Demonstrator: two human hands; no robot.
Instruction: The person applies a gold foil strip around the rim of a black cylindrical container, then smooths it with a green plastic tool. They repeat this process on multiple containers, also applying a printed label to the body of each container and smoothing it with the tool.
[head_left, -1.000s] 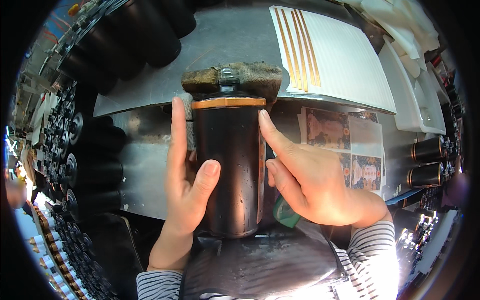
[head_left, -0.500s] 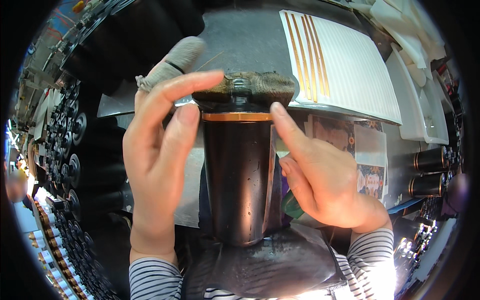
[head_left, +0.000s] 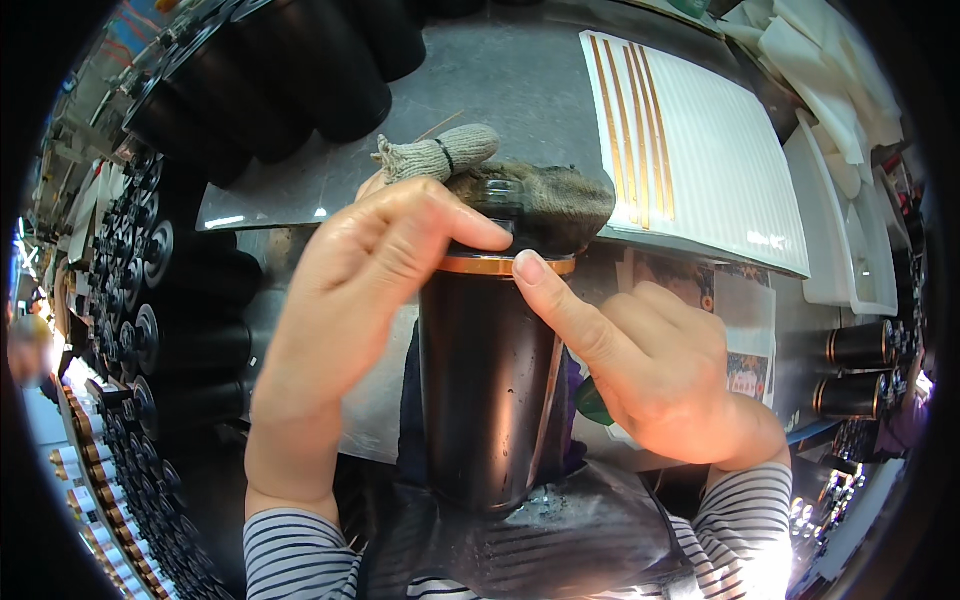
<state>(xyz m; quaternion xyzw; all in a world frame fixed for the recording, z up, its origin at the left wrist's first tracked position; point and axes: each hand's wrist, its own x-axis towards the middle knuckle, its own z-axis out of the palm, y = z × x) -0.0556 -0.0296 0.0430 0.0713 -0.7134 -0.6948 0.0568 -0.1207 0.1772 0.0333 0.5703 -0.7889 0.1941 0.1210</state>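
A glossy black cylinder [head_left: 490, 390] points away from me, its near end at my lap. Around its far end runs a narrow gold band [head_left: 465, 265]. My left hand [head_left: 400, 240] is bent over that rim from the left, its fingers closed there; a grey knitted finger sleeve [head_left: 455, 152] covers one finger. Against the front of the band, my right hand [head_left: 650, 365] presses one straight digit, with its other fingers folded. Behind the rim sits a dark, worn cloth pad [head_left: 560, 200], around a shiny dark fitting [head_left: 495, 197].
A white ribbed sheet [head_left: 730, 160] with several gold strips [head_left: 640, 130] lies on the grey table [head_left: 490, 70]. Large black cylinders [head_left: 300, 80] stand at the far left, and many smaller ones fill the left side. At right are a white tray [head_left: 850, 240] and two gold-banded black cylinders [head_left: 860, 345].
My left hand has come down and right, its raised fingers closing onto the rim. My right digit has slid left along the band. The cylinder sits slightly lower and further right in view.
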